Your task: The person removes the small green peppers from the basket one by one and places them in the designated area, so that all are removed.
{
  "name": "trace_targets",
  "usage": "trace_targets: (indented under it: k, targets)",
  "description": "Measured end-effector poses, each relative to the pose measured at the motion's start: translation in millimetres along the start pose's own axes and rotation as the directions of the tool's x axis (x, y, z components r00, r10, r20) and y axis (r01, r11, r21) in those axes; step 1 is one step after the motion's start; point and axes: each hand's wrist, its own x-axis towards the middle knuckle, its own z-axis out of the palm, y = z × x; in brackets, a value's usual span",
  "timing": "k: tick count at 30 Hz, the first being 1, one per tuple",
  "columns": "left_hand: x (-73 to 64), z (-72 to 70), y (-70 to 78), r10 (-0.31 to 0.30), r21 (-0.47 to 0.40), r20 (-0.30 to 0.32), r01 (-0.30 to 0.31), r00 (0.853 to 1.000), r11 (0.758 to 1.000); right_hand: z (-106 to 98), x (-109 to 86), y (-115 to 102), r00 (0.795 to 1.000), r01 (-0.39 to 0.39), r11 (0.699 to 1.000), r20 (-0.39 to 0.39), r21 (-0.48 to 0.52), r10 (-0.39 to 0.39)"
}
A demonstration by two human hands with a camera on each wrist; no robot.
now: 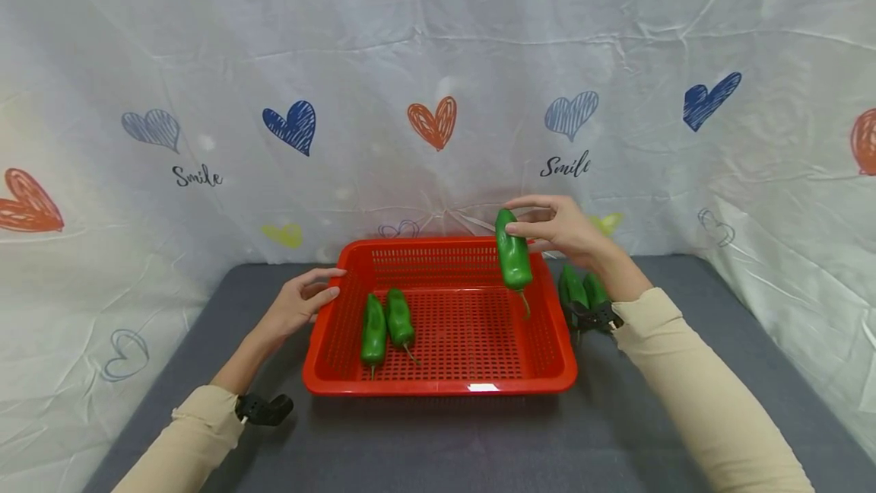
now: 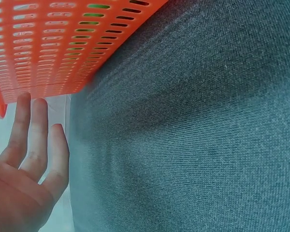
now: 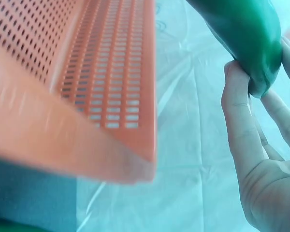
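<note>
In the head view, my right hand [image 1: 557, 228] holds a long green chili pepper [image 1: 515, 253] by its upper end, above the right side of a red basket [image 1: 438, 388]. The stem hangs downward. The right wrist view shows the fingertips pinching one end of that pepper [image 3: 253, 43]. Two green peppers lie side by side in the basket's left part, one pepper [image 1: 373, 332] left of the other [image 1: 399, 316]. My left hand [image 1: 299, 304] is at the basket's left rim. In the left wrist view its fingers [image 2: 36, 140] extend loosely beside the perforated wall; contact is unclear there.
More green peppers [image 1: 573, 289] lie on the dark grey tabletop [image 1: 438, 447], right of the basket and partly hidden by my right wrist. A white curtain [image 1: 363, 59] with printed hearts hangs behind the table.
</note>
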Motion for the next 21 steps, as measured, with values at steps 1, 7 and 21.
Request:
trace_targets:
  k: [1, 7, 21]
  targets:
    - [0.0, -0.2, -0.3, 0.002, 0.003, 0.0, -0.002, 1.0, 1.0, -3, -1.6, 0, 1.0, -0.002, 1.0, -0.004, -0.004, 0.002]
    - [-0.4, -0.4, -1.8, -0.001, 0.017, -0.005, 0.001, 1.0, 1.0, -20, -12.5, 0, 1.0, -0.018, 0.999, -0.024, -0.029, 0.017]
    - [0.9, -0.2, -2.1, 0.001, 0.001, -0.003, -0.001, 1.0, 1.0, -58, -38.1, 17, 0.997, -0.02, 0.999, -0.082, -0.047, 0.016]
